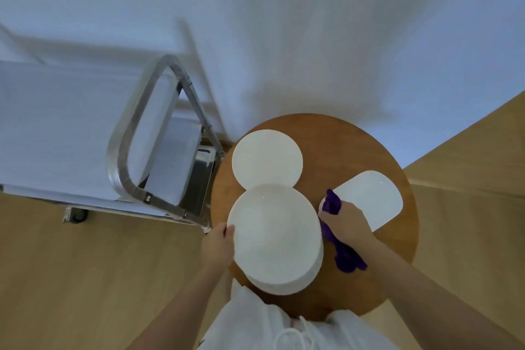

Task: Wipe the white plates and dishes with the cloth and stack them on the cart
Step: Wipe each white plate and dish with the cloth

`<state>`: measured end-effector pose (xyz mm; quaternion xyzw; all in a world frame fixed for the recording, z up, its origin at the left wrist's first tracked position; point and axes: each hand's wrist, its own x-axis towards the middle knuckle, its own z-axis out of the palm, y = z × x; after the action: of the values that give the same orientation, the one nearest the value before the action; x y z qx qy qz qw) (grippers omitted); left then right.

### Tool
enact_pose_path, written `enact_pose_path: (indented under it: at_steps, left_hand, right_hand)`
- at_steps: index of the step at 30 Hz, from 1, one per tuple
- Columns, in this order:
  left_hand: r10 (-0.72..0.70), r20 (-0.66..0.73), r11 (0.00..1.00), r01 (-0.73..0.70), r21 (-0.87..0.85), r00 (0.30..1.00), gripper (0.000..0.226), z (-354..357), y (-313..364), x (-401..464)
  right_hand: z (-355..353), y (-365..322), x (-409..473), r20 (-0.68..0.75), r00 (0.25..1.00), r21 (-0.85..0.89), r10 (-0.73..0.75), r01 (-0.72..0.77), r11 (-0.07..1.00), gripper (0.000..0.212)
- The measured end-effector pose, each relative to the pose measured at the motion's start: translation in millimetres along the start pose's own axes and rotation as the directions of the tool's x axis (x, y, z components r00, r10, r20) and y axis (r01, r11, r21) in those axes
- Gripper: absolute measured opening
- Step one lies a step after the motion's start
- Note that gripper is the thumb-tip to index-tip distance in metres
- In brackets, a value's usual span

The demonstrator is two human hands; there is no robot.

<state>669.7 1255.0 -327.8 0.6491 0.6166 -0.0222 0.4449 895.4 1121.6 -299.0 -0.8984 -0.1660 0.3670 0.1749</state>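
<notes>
A large round white plate (274,233) tops a stack at the near side of a round wooden table (355,139). My left hand (218,244) grips the top plate's left rim, thumb on its upper face. My right hand (345,221) holds a purple cloth (345,257) at the plate's right edge; the cloth hangs down onto the table. Behind lies a smaller round white plate (267,159). To the right lies a white oblong dish (372,199), partly hidden by my right hand.
A metal cart (133,185) with a tubular handle stands left of the table, its top shelf (56,128) pale and flat, a wheel (76,214) on the wooden floor. A white wall runs behind the table.
</notes>
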Motion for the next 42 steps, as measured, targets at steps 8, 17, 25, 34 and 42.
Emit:
enact_pose_path:
  at_steps: [8, 17, 25, 34, 42]
  left_hand:
    - [0.044, 0.073, 0.990, -0.053, 0.127, 0.996, 0.029, 25, -24, 6]
    - [0.159, 0.004, 0.894, -0.146, 0.423, 0.987, 0.032, 34, -18, 27]
    - [0.071, 0.134, 0.946, -0.109, 0.304, 0.988, 0.032, 28, -11, 54]
    - [-0.226, 0.066, 0.973, 0.228, -0.036, 0.972, 0.052, 35, 55, 137]
    - [-0.139, 0.145, 0.988, 0.127, 0.085, 0.980, 0.041, 33, 61, 161]
  right_hand:
    - [8, -7, 6, -0.041, 0.999, 0.034, -0.010, 0.011, 0.999, 0.026]
    - [23, -13, 7, 0.020, 1.000, 0.141, 0.020, -0.023, 0.990, 0.022]
    - [35, -29, 11, 0.088, 0.996, 0.204, 0.023, -0.040, 0.978, 0.016]
    - [44, -54, 24, 0.041, 0.990, 0.462, 0.135, -0.139, 0.876, 0.023]
    - [44, -71, 26, 0.000, 1.000, 0.458, 0.026, -0.023, 0.888, 0.022]
